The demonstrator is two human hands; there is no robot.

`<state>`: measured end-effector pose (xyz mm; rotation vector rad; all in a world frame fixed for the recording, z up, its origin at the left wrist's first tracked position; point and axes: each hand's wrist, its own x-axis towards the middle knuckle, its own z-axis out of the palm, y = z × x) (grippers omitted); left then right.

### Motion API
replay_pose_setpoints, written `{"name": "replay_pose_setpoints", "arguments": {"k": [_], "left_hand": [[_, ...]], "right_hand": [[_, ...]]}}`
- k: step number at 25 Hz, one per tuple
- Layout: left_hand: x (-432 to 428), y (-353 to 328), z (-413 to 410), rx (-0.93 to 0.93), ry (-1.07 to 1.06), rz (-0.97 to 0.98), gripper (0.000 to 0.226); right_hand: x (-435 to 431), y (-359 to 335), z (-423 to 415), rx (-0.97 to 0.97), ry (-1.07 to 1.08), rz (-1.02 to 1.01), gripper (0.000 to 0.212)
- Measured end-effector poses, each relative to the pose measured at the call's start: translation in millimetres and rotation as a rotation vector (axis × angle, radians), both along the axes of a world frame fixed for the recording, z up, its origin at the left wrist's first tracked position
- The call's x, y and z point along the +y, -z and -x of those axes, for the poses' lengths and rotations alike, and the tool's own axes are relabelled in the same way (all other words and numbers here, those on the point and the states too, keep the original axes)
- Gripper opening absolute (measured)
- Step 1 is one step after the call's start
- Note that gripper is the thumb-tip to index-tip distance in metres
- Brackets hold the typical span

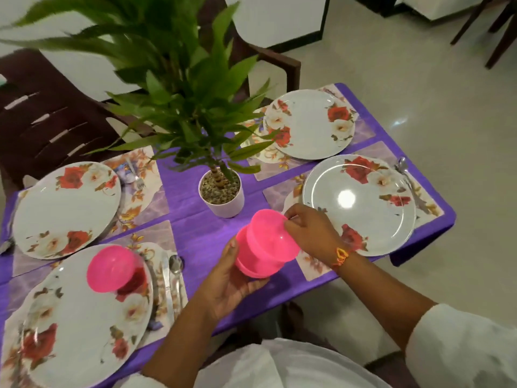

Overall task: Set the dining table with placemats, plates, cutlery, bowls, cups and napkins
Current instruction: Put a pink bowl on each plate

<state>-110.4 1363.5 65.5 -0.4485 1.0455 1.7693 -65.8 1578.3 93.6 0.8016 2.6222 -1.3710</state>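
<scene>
- Holding a nested stack of pink bowls (265, 243) above the near edge of the table (195, 236), the person supports it from below with the left hand (232, 284), palm cupped around the bottom bowls.
- The right hand (310, 231) pinches the rim of the top bowl between thumb and fingers, apparently to separate it from the stack.
- One pink bowl (114, 268) already sits on the plate at the near left corner (84, 317); the plate at the near right corner (361, 204) and the two far plates have no bowl yet.
- The bowls look like thin plastic: probably light, stiff enough to keep their shape, and not fragile. The smooth surface may be a little slippery, and nested bowls can stick together.
- The rim seems the best place to take hold, because it stands out from the stack, while the other hand keeps the lower bowls steady.
- A plant pot (221, 196) stands in the middle of the table, just beyond the stack, so the lift should stay clear of it.
</scene>
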Motion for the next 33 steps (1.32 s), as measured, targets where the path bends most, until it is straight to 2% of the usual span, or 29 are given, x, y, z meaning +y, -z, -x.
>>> {"name": "replay_pose_setpoints", "arguments": {"k": [3,6,10,14,17,20,23,25,28,31,32,33], "left_hand": [[18.4,-0.9,-0.8,-0.019,0.005,-0.018,0.123],[32.4,1.9,4.6,-0.02,0.05,-0.046,0.121],[50.7,3.9,14.3,-0.023,0.081,-0.08,0.117],[68.8,5.7,18.2,-0.066,0.086,-0.118,0.109],[80.6,4.3,17.7,-0.085,0.08,-0.104,0.094],[100.8,0.4,18.9,-0.083,0.059,-0.104,0.094],[129.1,-2.1,17.7,-0.084,0.003,-0.097,0.063],[151.1,-1.5,16.2,-0.085,-0.033,-0.083,0.058],[189.0,4.7,9.4,-0.077,-0.109,-0.039,0.064],[225.3,9.4,-3.1,-0.063,-0.224,0.053,0.103],[234.9,10.7,-8.0,-0.067,-0.252,0.062,0.105],[245.7,11.7,-14.2,-0.068,-0.295,0.067,0.097]], "right_hand": [[23.2,0.8,-10.9,-0.005,0.132,0.14,0.009],[43.1,-3.6,-22.0,-0.013,0.365,0.254,0.011],[79.4,-4.4,-31.1,0.003,0.645,0.296,0.008],[120.2,-0.2,-31.1,-0.008,0.81,0.253,0.029],[149.1,1.7,-28.7,0.001,0.867,0.224,0.015],[179.2,3.8,-22.6,-0.044,0.852,0.121,0.008],[217.1,20.7,-13.2,-0.071,0.802,0.077,0.008],[261.1,64.2,-7.8,-0.09,0.728,0.046,0.012],[284.9,59.8,5.6,-0.131,0.602,0.022,0.02],[315.0,64.1,9.3,-0.18,0.432,-0.028,0.017],[324.8,67.6,9.2,-0.186,0.396,-0.018,0.016],[335.4,69.4,8.5,-0.184,0.358,0.008,0.016]]}}
